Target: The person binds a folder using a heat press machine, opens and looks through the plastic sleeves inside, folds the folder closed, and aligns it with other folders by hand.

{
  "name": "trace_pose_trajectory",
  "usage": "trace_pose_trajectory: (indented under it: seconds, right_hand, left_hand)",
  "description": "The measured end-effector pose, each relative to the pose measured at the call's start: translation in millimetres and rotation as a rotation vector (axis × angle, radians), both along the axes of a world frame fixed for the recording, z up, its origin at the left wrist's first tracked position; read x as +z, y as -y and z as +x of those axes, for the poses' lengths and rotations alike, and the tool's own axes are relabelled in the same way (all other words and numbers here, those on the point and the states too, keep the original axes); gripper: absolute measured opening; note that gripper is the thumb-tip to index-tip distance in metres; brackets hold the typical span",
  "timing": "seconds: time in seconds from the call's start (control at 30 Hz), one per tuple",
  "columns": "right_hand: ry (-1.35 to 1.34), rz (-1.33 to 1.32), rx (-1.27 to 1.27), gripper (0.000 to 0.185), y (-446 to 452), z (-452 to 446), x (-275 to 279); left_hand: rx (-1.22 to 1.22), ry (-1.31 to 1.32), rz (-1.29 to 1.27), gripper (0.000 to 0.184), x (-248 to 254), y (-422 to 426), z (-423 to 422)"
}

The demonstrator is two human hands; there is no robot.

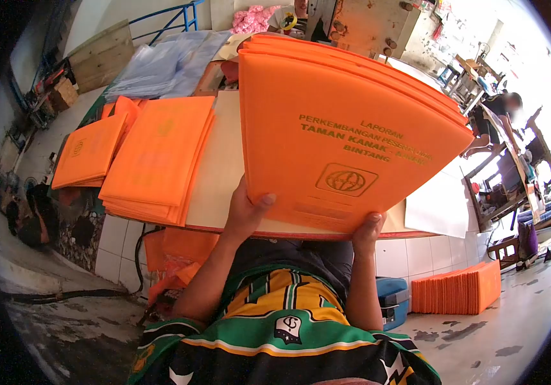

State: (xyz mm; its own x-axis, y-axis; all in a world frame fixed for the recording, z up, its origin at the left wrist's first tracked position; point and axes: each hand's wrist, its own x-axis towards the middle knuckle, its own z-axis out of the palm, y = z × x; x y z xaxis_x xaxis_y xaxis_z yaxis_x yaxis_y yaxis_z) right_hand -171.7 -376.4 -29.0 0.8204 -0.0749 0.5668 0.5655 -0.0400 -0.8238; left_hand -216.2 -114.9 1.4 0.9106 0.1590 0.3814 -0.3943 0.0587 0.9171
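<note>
A stack of orange report folders (301, 154) with gold lettering and a globe emblem is held up, tilted, above the table's front edge. My left hand (248, 208) grips its lower left corner, thumb on the front cover. At the lower right, my right hand (368, 231) holds the same stack with the thumb in front. The fingers of both hands are mostly hidden behind the folders. To the left, a pile of orange folders (156, 154) lies on the table (214, 173), beside a smaller orange pile (89, 151).
Clear plastic sheets (166, 61) lie at the table's back left. A white sheet (439, 202) is on the right. A long row of orange folders (452, 289) stands on the floor near a blue case (393, 301). Another person (497, 115) is at the far right.
</note>
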Motion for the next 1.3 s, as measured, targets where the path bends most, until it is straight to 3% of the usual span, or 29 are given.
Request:
trace_pose_trajectory:
  seconds: [0.27, 0.37, 0.7, 0.77, 0.87, 1.3]
  right_hand:
    - [0.002, 0.13, -0.082, 0.082, -2, 4, -16]
    - [0.022, 0.057, 0.027, 0.081, -6, 0, 6]
    - [0.006, 0.049, -0.04, 0.083, -8, -1, 1]
    - [0.01, 0.112, -0.201, 0.084, -13, 1, -1]
    - [0.025, 0.112, -0.089, 0.086, -14, -2, 7]
    - [0.013, 0.089, -0.112, 0.089, -2, 7, -11]
  left_hand:
    - [-0.011, 0.003, -0.023, 0.073, 0, 1, 0]
    - [-0.017, 0.006, -0.042, 0.073, 2, 1, 0]
    - [-0.039, -0.009, -0.061, 0.073, 2, -1, 0]
    - [-0.052, 0.009, -0.073, 0.073, 4, 0, 1]
    - [-0.055, 0.06, -0.079, 0.072, 8, 0, -2]
    - [-0.038, 0.046, -0.041, 0.07, 4, -2, 0]
